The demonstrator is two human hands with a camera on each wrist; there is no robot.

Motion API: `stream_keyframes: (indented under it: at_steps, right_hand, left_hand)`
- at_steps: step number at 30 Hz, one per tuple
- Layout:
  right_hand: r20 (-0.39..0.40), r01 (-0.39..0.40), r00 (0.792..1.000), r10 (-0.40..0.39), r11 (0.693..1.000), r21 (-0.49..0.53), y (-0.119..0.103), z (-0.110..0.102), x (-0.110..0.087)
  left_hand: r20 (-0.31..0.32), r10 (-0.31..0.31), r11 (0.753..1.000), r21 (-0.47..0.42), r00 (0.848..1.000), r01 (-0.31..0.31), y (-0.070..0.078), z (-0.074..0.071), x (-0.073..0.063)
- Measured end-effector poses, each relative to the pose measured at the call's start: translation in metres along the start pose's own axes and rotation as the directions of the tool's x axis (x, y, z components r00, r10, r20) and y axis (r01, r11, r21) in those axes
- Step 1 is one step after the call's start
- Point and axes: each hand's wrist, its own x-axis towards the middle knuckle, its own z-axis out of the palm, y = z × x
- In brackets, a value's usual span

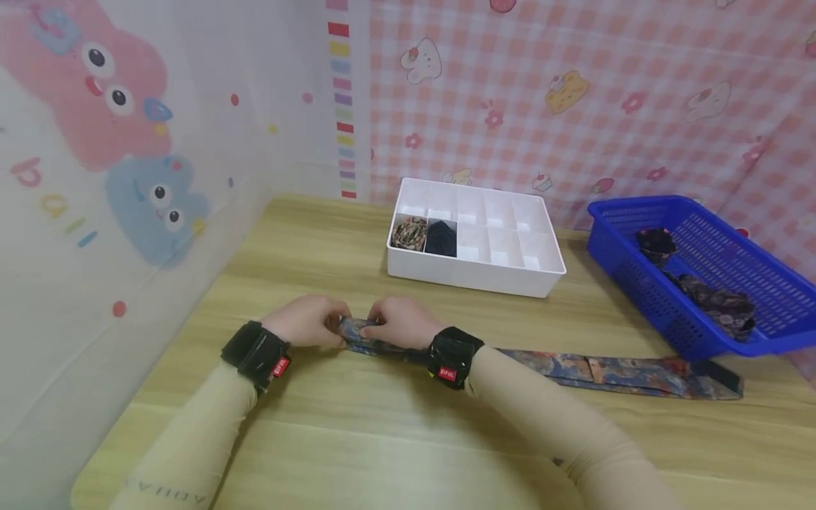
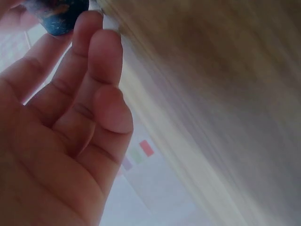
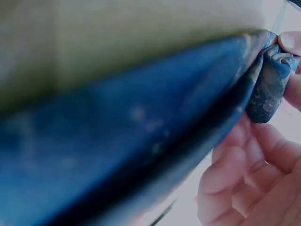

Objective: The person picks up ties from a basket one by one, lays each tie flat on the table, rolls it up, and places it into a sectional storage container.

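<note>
A blue necktie (image 1: 542, 365) with a reddish floral print stretches across the table. Its left end is wound into a small roll (image 3: 269, 89), whose coiled side shows in the right wrist view. My left hand (image 1: 309, 320) pinches the roll from the left, with thumb and forefinger at its edge. In the left wrist view the rolled cloth (image 2: 63, 16) sits at the top, beyond the bent fingers. Close beside it, my right hand (image 1: 404, 322) grips the same end, thumb on top of the cloth. The right forearm hides the strip's middle.
Behind the hands stands a white divided box (image 1: 472, 276); a patterned roll (image 1: 409, 234) and a dark roll (image 1: 441, 239) fill two front-left compartments. At right, a blue basket (image 1: 644, 304) holds dark patterned cloth bundles (image 1: 717, 301), its near corner close to the necktie's far end.
</note>
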Motion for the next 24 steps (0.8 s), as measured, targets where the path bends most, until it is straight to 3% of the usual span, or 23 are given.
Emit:
stream_keyframes:
  at_steps: [6, 17, 21, 24]
  right_hand:
    - [-0.007, -0.001, 1.0, 0.0, 0.996, -0.085, -0.0058, -0.0006, -0.0024]
    - [-0.069, 0.025, 0.997, -0.033, 0.992, -0.12, -0.0076, 0.0013, -0.0017]
    - [-0.05, 0.046, 0.998, -0.049, 0.996, -0.072, -0.0051, 0.0033, 0.0008]
    - [-0.024, 0.056, 0.998, -0.055, 0.998, 0.025, -0.0007, 0.0046, 0.0025]
  left_hand:
    - [0.0, -0.009, 1.0, -0.024, 1.0, 0.009, -0.0012, -0.0005, -0.0015]
    - [-0.016, -0.003, 1.0, -0.023, 1.0, 0.003, -0.0017, -0.0012, -0.0014]
    - [-0.025, -0.006, 0.999, -0.039, 1.0, 0.005, -0.0018, -0.0021, -0.0023]
    - [-0.031, 0.005, 0.998, -0.062, 0.999, -0.007, -0.0033, -0.0032, -0.004]
